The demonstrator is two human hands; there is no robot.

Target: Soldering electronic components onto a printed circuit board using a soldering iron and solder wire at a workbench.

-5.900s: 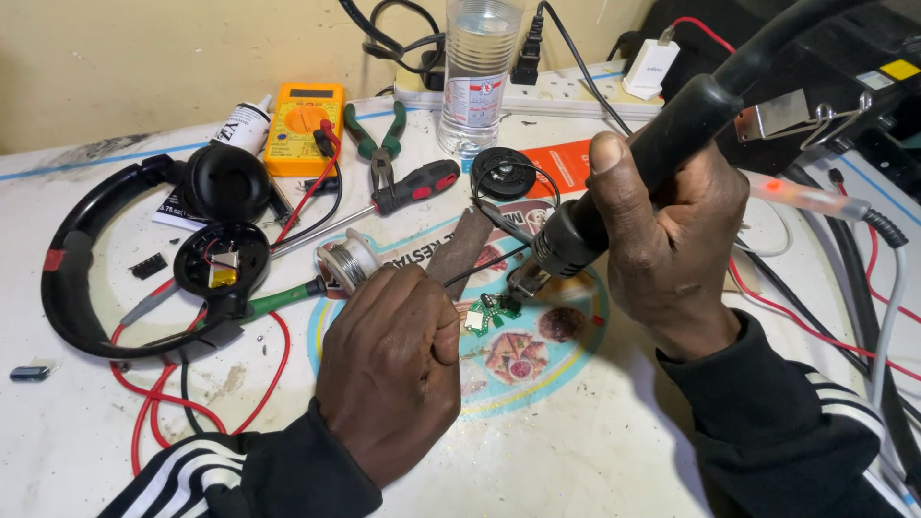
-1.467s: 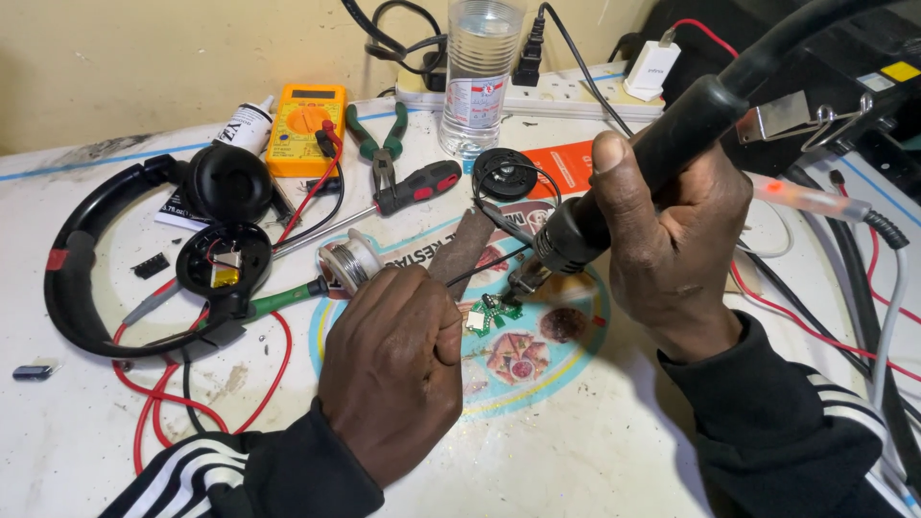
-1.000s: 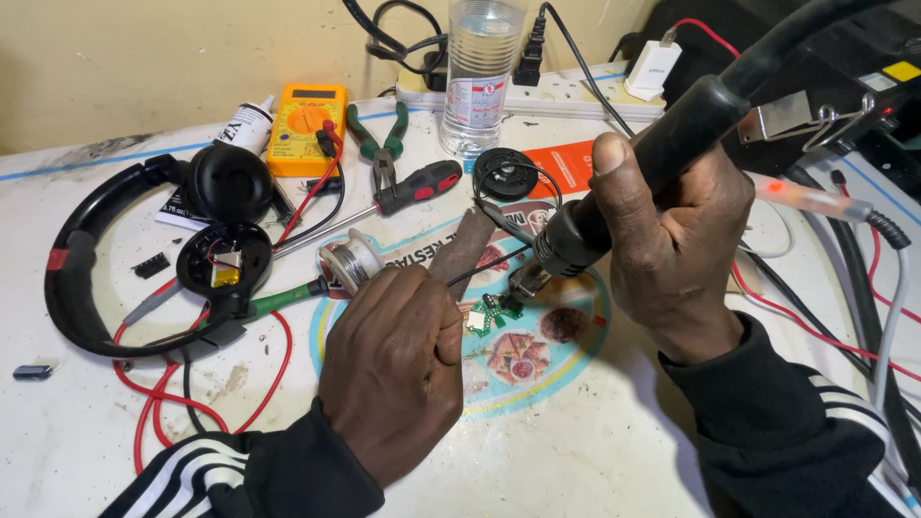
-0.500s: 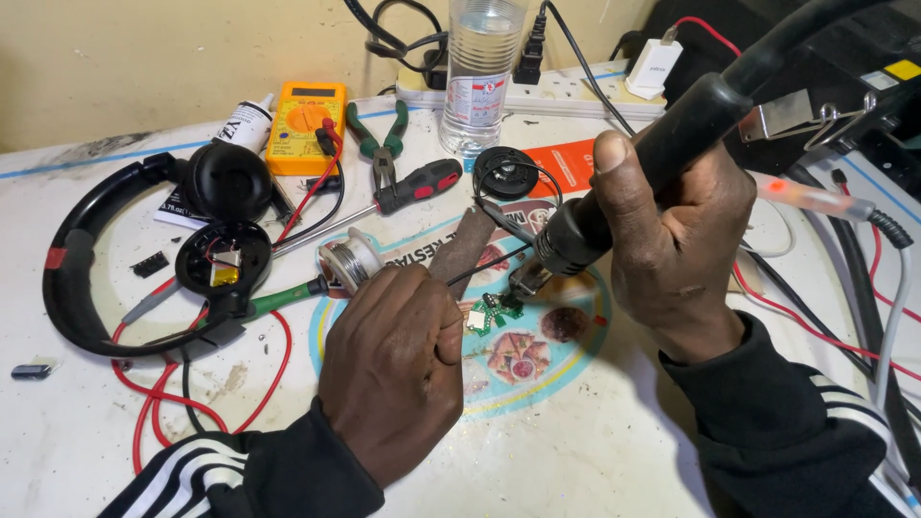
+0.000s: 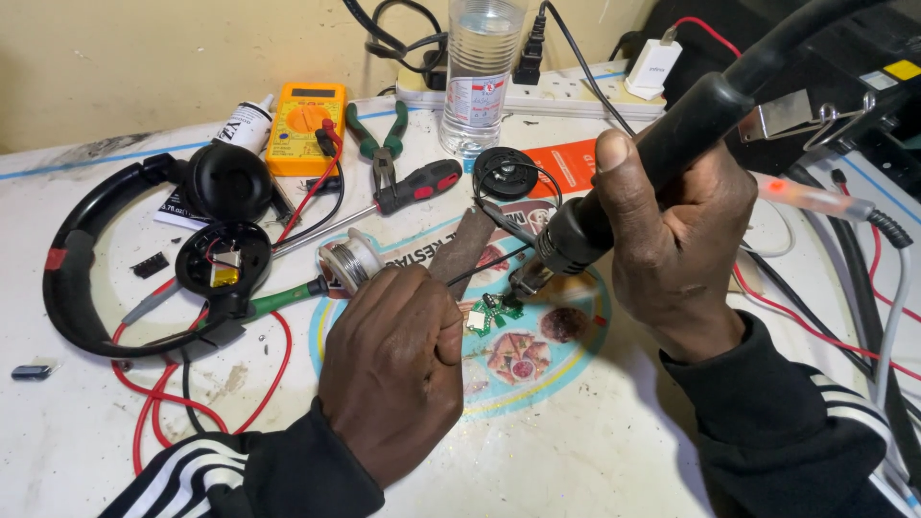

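Note:
My right hand (image 5: 677, 240) grips a black soldering iron (image 5: 614, 206), its tip pointing down at a small green circuit board (image 5: 487, 315) on the white table (image 5: 595, 451). My left hand (image 5: 393, 369) rests fisted beside the board, pinching a flat brown tool (image 5: 462, 251) that slants up and away from it. A thin black wire runs from the board to a round black speaker piece (image 5: 504, 173). The board lies on a printed round mat (image 5: 537, 360).
Black headphones (image 5: 106, 259) with an opened ear cup lie at left, over red wires (image 5: 182, 403). Behind are a yellow multimeter (image 5: 305, 115), green-handled pliers (image 5: 379, 134), a screwdriver (image 5: 403, 190), a solder spool (image 5: 347, 261), a water bottle (image 5: 477, 72) and a power strip (image 5: 556, 88). Cables crowd the right edge.

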